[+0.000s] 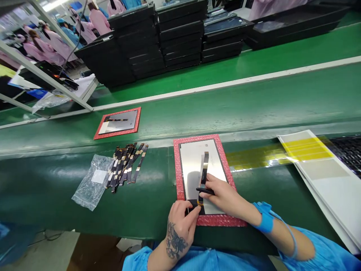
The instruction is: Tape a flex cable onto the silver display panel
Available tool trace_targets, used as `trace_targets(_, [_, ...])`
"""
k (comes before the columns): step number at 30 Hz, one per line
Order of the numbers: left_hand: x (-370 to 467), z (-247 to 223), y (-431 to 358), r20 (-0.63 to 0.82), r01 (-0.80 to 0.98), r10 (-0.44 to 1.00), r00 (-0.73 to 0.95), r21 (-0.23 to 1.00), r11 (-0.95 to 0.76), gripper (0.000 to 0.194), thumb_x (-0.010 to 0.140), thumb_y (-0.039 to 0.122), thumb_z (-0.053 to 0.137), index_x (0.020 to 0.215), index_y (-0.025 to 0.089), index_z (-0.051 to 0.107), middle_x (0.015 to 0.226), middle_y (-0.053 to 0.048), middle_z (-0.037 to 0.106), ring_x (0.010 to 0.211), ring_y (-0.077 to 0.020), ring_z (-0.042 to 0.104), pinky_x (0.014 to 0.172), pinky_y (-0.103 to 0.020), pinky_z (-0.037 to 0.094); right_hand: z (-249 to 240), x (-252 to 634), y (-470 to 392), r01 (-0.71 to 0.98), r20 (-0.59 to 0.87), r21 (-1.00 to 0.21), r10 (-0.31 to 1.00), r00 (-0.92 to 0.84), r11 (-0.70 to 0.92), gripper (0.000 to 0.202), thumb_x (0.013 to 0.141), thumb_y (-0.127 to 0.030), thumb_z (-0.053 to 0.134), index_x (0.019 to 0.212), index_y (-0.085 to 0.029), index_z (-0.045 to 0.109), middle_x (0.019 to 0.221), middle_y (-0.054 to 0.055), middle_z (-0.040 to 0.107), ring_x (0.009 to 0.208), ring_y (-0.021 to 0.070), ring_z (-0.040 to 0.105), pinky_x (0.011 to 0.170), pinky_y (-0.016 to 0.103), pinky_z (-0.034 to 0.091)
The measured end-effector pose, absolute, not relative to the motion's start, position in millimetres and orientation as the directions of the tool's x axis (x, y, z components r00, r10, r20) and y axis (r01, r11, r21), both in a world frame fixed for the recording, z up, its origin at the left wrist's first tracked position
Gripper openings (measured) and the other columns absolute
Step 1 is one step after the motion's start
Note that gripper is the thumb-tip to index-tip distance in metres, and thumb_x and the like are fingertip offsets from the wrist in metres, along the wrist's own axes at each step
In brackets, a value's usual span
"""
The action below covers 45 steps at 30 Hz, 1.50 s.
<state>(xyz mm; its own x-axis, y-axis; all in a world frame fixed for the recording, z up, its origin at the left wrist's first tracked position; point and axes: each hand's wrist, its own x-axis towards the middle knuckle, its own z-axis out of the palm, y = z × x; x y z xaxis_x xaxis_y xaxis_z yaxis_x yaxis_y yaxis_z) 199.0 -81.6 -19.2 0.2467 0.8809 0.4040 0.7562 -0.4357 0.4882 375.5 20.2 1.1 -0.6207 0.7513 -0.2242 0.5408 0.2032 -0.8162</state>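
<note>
A silver panel [194,162] lies on a red bubble-wrap mat [177,165] at the near edge of the green bench. A dark flex cable [204,165] runs up the panel's middle. My left hand [180,222] pinches the cable's lower end at the panel's bottom edge. My right hand [225,195], with a blue wrist strap, presses a thin black tool [203,191] onto the cable just above that end.
A pile of several loose flex cables [125,163] and a clear plastic bag [91,182] lie to the left. A second panel on a red mat [118,122] sits on the conveyor belt. Yellow tape strips on white sheets [310,150] lie right. Stacked black trays [180,34] stand behind.
</note>
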Motion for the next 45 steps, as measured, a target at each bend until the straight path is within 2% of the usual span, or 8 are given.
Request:
trace_targets(3, [199, -19, -82, 0.392, 0.756, 0.888, 0.242, 0.497, -0.426, 0.024, 0.089, 0.01, 0.045, 0.1, 0.016, 0.066, 0.086, -0.006, 0.054, 0.078, -0.0161, 0.048, 0.066, -0.026, 0.043, 5, 372, 21, 0.605, -0.265, -0.76, 0.737, -0.622, 0.238, 0.02, 0.084, -0.001, 0.064, 0.07, -0.013, 0.055, 0.09, 0.004, 0.049, 0.08, 0.0183, 0.051, 0.066, 0.028, 0.038])
trace_targets(8, [200, -19, -82, 0.38, 0.754, 0.895, 0.236, 0.509, -0.415, 0.024, 0.09, 0.011, 0.045, 0.1, 0.017, 0.066, 0.086, -0.006, 0.055, 0.078, -0.0162, 0.049, 0.066, -0.026, 0.044, 8, 369, 23, 0.633, -0.267, -0.719, 0.728, -0.632, 0.285, 0.023, 0.084, -0.003, 0.065, 0.067, -0.013, 0.053, 0.086, 0.004, 0.047, 0.073, 0.0163, 0.049, 0.063, 0.027, 0.036])
trace_targets(15, [200, -16, -81, 0.375, 0.753, 0.899, 0.227, 0.518, -0.406, 0.025, 0.09, 0.011, 0.045, 0.098, 0.017, 0.068, 0.085, -0.007, 0.055, 0.078, -0.0159, 0.049, 0.066, -0.026, 0.045, 9, 368, 25, 0.612, -0.259, -0.736, 0.715, -0.649, 0.289, 0.019, 0.084, -0.002, 0.065, 0.071, -0.013, 0.056, 0.09, 0.004, 0.049, 0.08, 0.0173, 0.052, 0.065, 0.025, 0.037])
trace_targets(20, [200, -14, -80, 0.373, 0.755, 0.897, 0.237, 0.51, -0.411, 0.025, 0.091, 0.012, 0.045, 0.098, 0.017, 0.068, 0.085, -0.006, 0.055, 0.077, -0.0157, 0.049, 0.065, -0.026, 0.045, 8, 367, 24, 0.633, -0.249, -0.715, 0.737, -0.629, 0.298, 0.025, 0.083, -0.004, 0.066, 0.065, -0.014, 0.052, 0.084, 0.002, 0.048, 0.072, 0.0159, 0.05, 0.06, 0.026, 0.035])
trace_targets(27, [199, -16, -80, 0.382, 0.756, 0.895, 0.232, 0.508, -0.413, 0.025, 0.091, 0.013, 0.044, 0.099, 0.017, 0.068, 0.085, -0.007, 0.055, 0.077, -0.0155, 0.049, 0.066, -0.026, 0.045, 3, 368, 24, 0.62, -0.229, -0.711, 0.725, -0.65, 0.332, 0.02, 0.083, -0.005, 0.066, 0.069, -0.013, 0.056, 0.088, 0.004, 0.049, 0.073, 0.0161, 0.051, 0.06, 0.027, 0.036])
trace_targets(32, [199, -16, -84, 0.398, 0.793, 0.87, 0.291, 0.409, -0.452, 0.028, 0.091, 0.013, 0.043, 0.106, 0.017, 0.066, 0.089, -0.008, 0.055, 0.08, -0.0174, 0.05, 0.067, -0.028, 0.045, 2, 369, 24, 0.632, -0.235, -0.688, 0.715, -0.658, 0.356, 0.023, 0.082, -0.006, 0.069, 0.067, -0.013, 0.054, 0.086, 0.004, 0.049, 0.074, 0.0172, 0.052, 0.061, 0.027, 0.036])
trace_targets(38, [201, -20, -91, 0.416, 0.858, 0.849, 0.327, 0.246, -0.451, 0.03, 0.094, 0.018, 0.04, 0.111, 0.016, 0.065, 0.096, -0.009, 0.055, 0.091, -0.021, 0.049, 0.08, -0.034, 0.042, 0, 369, 24, 0.618, -0.213, -0.698, 0.718, -0.663, 0.362, 0.022, 0.081, -0.005, 0.07, 0.067, -0.014, 0.055, 0.087, 0.003, 0.049, 0.074, 0.0169, 0.052, 0.061, 0.027, 0.037])
trace_targets(45, [203, -18, -91, 0.369, 0.862, 0.88, 0.298, 0.292, -0.414, 0.031, 0.096, 0.023, 0.039, 0.114, 0.015, 0.063, 0.098, -0.01, 0.052, 0.093, -0.0228, 0.047, 0.082, -0.036, 0.04, 5, 367, 23, 0.638, -0.247, -0.687, 0.715, -0.654, 0.346, 0.024, 0.083, -0.006, 0.069, 0.067, -0.014, 0.052, 0.089, 0.004, 0.049, 0.072, 0.0164, 0.051, 0.06, 0.027, 0.037])
